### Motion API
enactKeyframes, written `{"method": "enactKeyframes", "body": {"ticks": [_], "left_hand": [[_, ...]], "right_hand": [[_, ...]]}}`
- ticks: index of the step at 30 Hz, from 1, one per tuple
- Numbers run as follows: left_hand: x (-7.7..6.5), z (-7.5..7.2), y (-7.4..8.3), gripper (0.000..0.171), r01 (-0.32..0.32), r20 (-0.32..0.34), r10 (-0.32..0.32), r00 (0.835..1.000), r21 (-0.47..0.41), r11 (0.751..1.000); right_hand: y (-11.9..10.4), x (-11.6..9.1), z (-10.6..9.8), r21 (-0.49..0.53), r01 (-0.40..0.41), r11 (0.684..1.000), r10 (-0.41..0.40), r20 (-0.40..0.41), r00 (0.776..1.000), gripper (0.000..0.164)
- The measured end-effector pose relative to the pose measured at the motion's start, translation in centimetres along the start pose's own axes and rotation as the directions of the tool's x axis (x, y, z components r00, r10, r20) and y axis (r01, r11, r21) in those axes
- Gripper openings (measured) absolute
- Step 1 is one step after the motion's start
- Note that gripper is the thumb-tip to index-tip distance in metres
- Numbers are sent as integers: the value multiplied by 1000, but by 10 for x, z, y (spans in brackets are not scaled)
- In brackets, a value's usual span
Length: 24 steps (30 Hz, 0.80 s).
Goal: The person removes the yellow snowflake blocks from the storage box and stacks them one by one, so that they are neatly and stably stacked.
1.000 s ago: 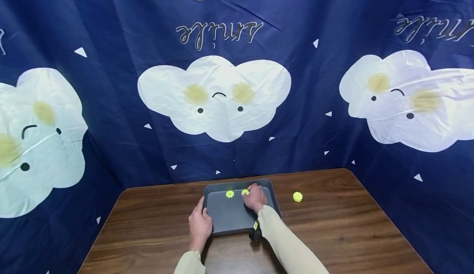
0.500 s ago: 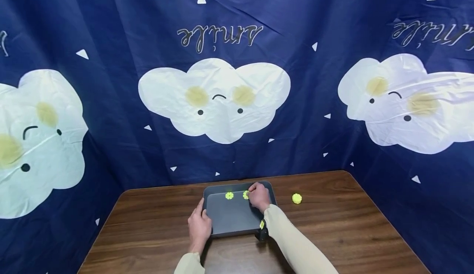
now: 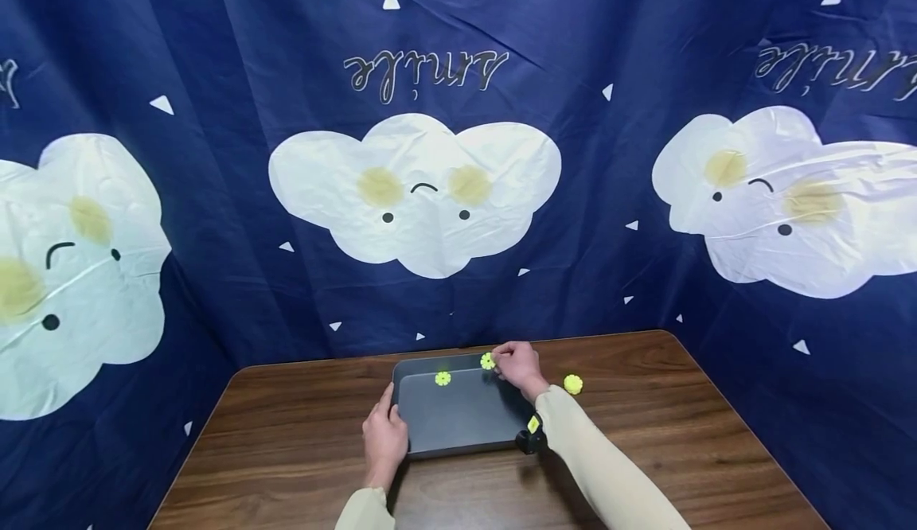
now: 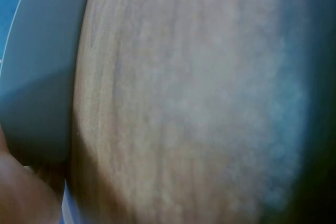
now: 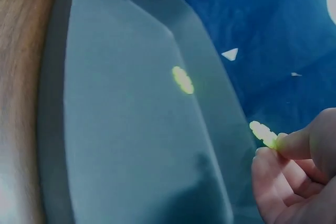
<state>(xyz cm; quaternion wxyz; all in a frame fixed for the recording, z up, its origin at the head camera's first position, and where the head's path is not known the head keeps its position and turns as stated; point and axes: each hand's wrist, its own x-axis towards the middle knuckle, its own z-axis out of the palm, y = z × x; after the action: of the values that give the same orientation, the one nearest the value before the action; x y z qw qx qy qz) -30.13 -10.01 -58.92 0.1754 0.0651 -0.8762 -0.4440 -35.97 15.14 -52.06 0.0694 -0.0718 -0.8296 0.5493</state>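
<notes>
A dark grey baking tray (image 3: 458, 418) lies on the wooden table. My left hand (image 3: 385, 438) holds its left rim, with part of that hand (image 4: 26, 192) at the lower left of the left wrist view. Between thumb and fingertips, my right hand (image 3: 519, 367) pinches a small yellow flower-shaped piece (image 5: 264, 134), raised near the tray's far right corner. A second yellow flower-shaped piece (image 3: 442, 379) lies flat inside the tray by the far wall. Whether the held piece touches the tray is hard to tell, but it appears lifted above it.
Right of the tray, a thicker yellow flower-shaped item (image 3: 573, 384), perhaps stacked pieces, sits on the wooden table (image 3: 645, 426). A dark blue curtain (image 3: 430, 307) with white clouds encloses the table's back and sides. A small black device (image 3: 528, 438) is on my right wrist.
My right hand has lifted the yellow flower-shaped piece from the tray floor and moved it rightward and up. The left hand stays at the left rim.
</notes>
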Motion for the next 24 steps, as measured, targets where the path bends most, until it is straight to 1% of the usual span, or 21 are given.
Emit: {"method": "enactKeyframes", "body": {"ticks": [3, 6, 10, 13, 15, 18, 21, 24], "left_hand": [[-1, 1, -1, 47, 4, 4, -4, 1000, 2, 1000], [-1, 1, 0, 47, 10, 3, -10, 1000, 0, 1000], [0, 0, 2, 47, 19, 2, -19, 1000, 0, 1000], [0, -1, 3, 47, 23, 5, -23, 1000, 2, 1000], [0, -1, 3, 47, 29, 11, -29, 1000, -1, 1000], [0, 0, 3, 47, 25, 12, -25, 1000, 1, 1000], [1, 0, 3, 47, 25, 10, -25, 1000, 0, 1000], [1, 1, 2, 47, 23, 7, -23, 1000, 3, 1000]], "right_hand": [[-5, 0, -15, 5, 7, 1000, -7, -8, 1000, 11], [-7, 2, -32, -19, -1, 1000, 0, -46, 999, 11], [-3, 7, -58, -118, -21, 993, 7, -123, 992, 13], [4, 10, -79, -199, -42, 979, 13, -148, 989, 16], [10, 11, -93, -230, -59, 971, 25, -146, 989, 19], [22, 12, -109, -249, -69, 966, 39, -124, 992, 19], [36, 13, -122, -271, -74, 960, 51, -91, 995, 19], [48, 11, -129, -299, -76, 951, 61, -61, 996, 19]]}}
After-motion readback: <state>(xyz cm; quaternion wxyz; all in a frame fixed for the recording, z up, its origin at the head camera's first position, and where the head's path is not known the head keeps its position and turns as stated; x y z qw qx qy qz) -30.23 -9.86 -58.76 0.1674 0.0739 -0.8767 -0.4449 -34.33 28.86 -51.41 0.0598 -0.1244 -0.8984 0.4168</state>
